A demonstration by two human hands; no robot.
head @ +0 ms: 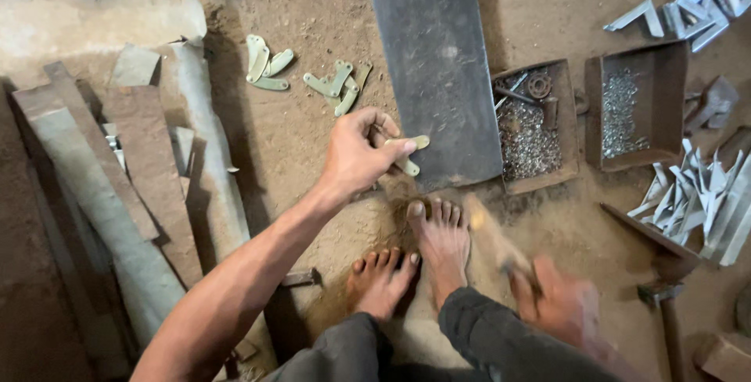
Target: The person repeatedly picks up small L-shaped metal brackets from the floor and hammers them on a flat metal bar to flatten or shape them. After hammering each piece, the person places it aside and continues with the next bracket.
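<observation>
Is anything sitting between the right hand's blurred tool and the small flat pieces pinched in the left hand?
Nothing visible does. The left hand pinches the pale flat pieces at the edge of the dark metal plate. The right hand swings a blurred tool; between them lie only dirt and the bare feet below.

Dim, warm indoor light, soft, prob from upper right w/ shadows falling left of my left hand (pixel 356 155) and arm. No glare, metal scraps (pixel 704 194) only dull sheen. My right hand (pixel 559 304) and tool in it are total motion blur. Rest pretty sharp. Slight wide-angle stretch at edges, corners bit darker.
</observation>
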